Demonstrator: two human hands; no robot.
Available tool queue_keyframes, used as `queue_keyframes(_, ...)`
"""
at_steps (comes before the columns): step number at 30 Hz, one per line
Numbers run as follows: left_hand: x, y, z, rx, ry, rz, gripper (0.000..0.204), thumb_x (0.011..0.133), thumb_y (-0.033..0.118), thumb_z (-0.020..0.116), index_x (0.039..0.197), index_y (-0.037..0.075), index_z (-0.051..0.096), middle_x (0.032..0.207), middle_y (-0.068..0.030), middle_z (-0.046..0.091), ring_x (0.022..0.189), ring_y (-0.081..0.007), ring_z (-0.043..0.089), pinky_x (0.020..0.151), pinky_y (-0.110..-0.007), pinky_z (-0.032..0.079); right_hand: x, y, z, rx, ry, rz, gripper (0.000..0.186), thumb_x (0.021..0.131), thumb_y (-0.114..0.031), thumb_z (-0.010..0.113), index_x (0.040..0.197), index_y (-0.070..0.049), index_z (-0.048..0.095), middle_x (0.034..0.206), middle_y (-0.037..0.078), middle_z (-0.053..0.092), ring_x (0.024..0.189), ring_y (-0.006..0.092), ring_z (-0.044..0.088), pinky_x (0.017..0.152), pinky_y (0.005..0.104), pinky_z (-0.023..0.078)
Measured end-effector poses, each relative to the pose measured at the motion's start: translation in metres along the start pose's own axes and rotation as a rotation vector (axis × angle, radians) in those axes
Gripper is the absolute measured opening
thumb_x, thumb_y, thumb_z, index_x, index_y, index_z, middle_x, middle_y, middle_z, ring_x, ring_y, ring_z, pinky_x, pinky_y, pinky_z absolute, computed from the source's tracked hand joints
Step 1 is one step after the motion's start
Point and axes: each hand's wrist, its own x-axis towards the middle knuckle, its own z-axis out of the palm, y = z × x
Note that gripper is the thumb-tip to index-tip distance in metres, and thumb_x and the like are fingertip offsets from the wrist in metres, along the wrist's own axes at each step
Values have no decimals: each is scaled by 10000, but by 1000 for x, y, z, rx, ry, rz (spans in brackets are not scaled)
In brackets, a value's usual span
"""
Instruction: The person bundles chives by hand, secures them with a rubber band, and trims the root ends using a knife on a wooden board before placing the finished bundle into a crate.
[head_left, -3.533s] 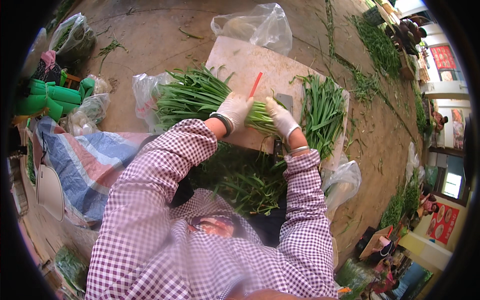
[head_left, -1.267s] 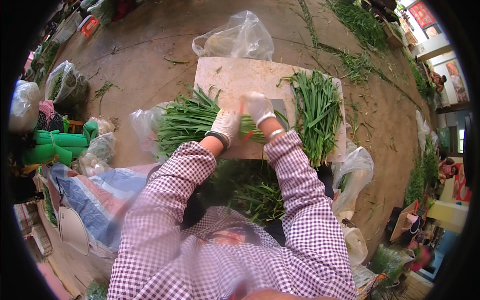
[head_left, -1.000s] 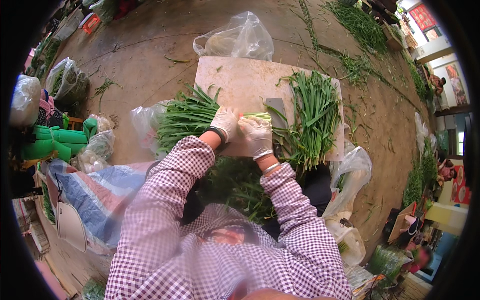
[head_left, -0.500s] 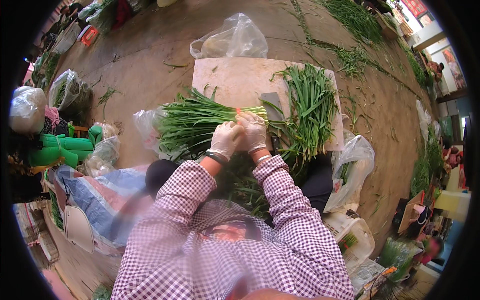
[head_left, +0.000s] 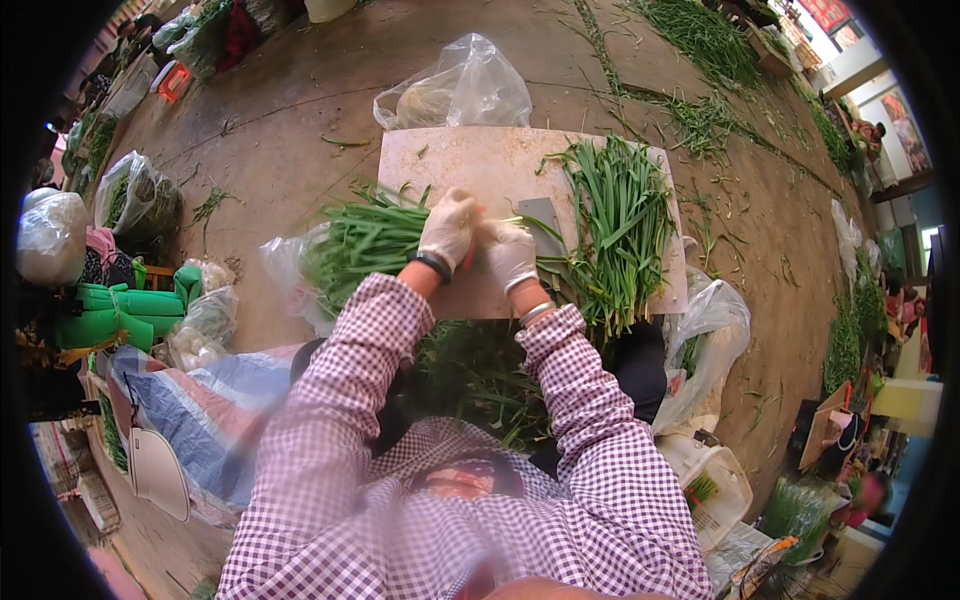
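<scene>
A bundle of garlic chives [head_left: 365, 245] lies crosswise on the pale board [head_left: 440, 160], its blurred green leaves pointing left. My left hand [head_left: 450, 228], in a thin whitish glove, is closed at the bundle's stalk end, with a blurred red tie [head_left: 469, 254] at its fingers. Close on its right, my gloved right hand [head_left: 508, 252] is closed over the stalks, whose pale ends poke out past it. My hands hide most of the tie. Beyond the right hand lies a cleaver [head_left: 540, 215], partly covered. A loose pile of garlic chives [head_left: 620, 225] rests on the board's right side.
A clear plastic bag [head_left: 460, 90] stands behind the board, and another bag [head_left: 712, 340] hangs by its right corner. Loose greens [head_left: 480, 375] lie below the board's near edge. A white basket [head_left: 715, 480] stands lower right, a striped sheet [head_left: 215, 410] lower left.
My hands have drawn apart; the left has moved up and left, the right slightly down. The bundle's leaves have shifted and blurred. The red tie shows lower, between my hands.
</scene>
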Motion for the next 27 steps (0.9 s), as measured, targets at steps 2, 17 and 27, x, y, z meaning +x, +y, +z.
queue_keyframes(2,9,-26,13,-2,-147,-321,115,881,123,589,935,64,671,886,-182,649,807,-325,639,709,-409,493,17,15,5,-62,-100,32,201,879,-270,636,920,-97,729,925,161,694,844,341,669,770,417,522)
queue_keyframes(17,28,-33,17,235,-394,-508,263,913,211,616,1131,81,686,1056,-188,696,993,-320,671,869,-363,505,20,40,33,-602,182,-363,49,871,-160,556,834,-153,586,801,63,628,735,254,637,643,404,510)
queue_keyframes(27,14,-20,10,-42,-313,-765,265,846,189,630,1096,145,702,1001,-159,711,904,-295,687,787,-376,523,28,4,14,-579,133,-479,40,816,-145,595,782,-124,588,791,97,616,734,287,627,655,403,512)
